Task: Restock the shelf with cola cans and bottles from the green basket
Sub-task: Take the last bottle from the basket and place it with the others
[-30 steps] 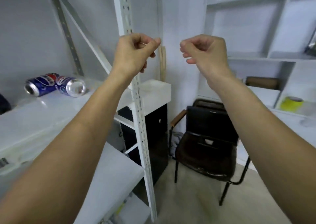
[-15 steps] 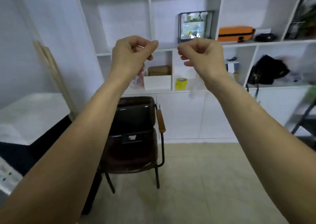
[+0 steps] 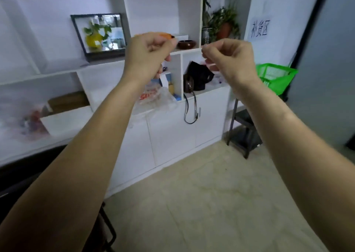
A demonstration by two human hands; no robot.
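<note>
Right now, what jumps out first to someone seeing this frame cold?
Two bare forearms fill the foreground, the left hand and right hand raised side by side with fingers curled, holding nothing visible. Behind the right hand, at the right, a bright green basket stands on a dark stand. A glass tank with a yellow object sits on the white shelving, upper left.

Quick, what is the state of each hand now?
Left hand: closed, fingers curled, holding nothing visible.
Right hand: closed, fingers curled, holding nothing visible.
</note>
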